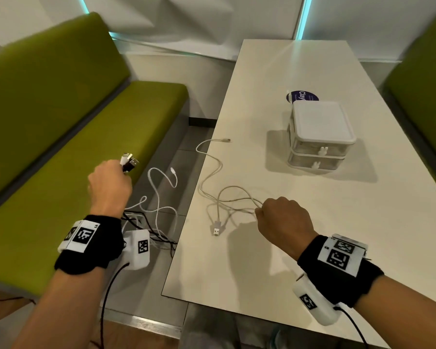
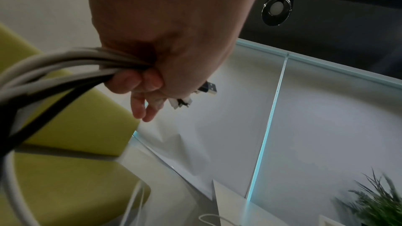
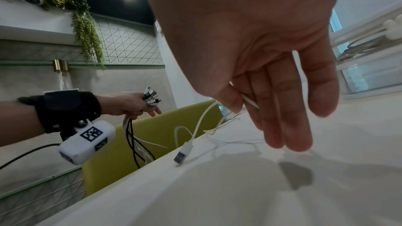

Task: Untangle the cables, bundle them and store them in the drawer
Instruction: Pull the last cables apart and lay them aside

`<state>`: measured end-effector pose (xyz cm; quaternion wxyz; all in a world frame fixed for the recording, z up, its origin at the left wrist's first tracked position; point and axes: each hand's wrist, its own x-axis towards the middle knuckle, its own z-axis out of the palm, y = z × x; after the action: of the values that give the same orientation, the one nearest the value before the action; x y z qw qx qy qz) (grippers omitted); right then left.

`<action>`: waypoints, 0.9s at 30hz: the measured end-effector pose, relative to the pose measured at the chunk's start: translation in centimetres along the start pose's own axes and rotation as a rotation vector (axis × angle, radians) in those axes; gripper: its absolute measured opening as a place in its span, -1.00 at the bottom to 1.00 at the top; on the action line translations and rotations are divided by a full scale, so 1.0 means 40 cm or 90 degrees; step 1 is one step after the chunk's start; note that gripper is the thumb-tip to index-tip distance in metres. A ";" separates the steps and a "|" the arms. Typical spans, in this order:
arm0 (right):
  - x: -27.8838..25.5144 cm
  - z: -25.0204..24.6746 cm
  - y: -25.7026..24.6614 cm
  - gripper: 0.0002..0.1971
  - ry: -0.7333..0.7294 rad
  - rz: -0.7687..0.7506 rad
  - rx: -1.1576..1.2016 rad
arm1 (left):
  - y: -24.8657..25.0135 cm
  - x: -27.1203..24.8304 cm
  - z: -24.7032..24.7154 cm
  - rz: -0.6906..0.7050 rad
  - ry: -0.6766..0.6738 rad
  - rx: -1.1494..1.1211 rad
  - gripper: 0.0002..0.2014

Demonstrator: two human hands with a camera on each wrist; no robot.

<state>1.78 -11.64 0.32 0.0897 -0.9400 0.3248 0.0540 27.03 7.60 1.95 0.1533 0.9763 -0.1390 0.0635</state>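
Note:
My left hand is held off the table's left side and grips a bunch of white and black cables. Their plugs stick out above the fist, and the loose lengths hang tangled toward the floor. One white cable lies in loops on the white table, its USB plug near the left edge. My right hand pinches this cable between thumb and forefinger, with the other fingers extended. A small white two-drawer unit stands farther back, both drawers closed.
A green bench runs along the left, with a strip of grey floor between it and the table. Another green seat is at the far right. A dark blue round label lies behind the drawer unit.

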 end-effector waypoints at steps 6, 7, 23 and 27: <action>0.001 0.002 -0.002 -0.64 -0.006 -0.006 0.015 | 0.021 -0.014 0.007 0.048 -0.025 -0.156 -0.84; 0.000 0.004 -0.003 -0.61 -0.004 -0.007 0.019 | 0.034 -0.025 0.020 0.072 -0.076 -0.189 -0.81; -0.010 -0.004 -0.006 -0.38 0.035 -0.054 0.236 | 0.155 -0.231 0.134 0.160 -0.266 -0.326 -0.74; -0.027 -0.015 -0.027 -0.38 0.043 -0.085 0.248 | 0.168 -0.249 0.090 0.098 -0.234 -0.424 -0.57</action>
<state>1.62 -10.27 1.24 0.2623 -0.9255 0.2693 -0.0473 15.88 2.84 -1.23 0.4293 0.8549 -0.2499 -0.1498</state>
